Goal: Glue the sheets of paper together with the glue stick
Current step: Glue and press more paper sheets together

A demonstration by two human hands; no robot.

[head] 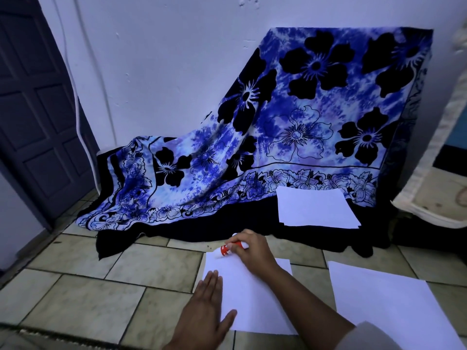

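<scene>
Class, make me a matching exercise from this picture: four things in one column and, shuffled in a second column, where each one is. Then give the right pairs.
Things
1. glue stick
2. left hand
3. stack of paper
4. single sheet

Places
A. on the dark edge of the flowered cloth
B. flat on the left edge of the sheet being glued
C. on the tiles, right of the arms
D. in the right hand, tip at the sheet's far corner

Pairs: 1-D, 2-B, 3-A, 4-C
</scene>
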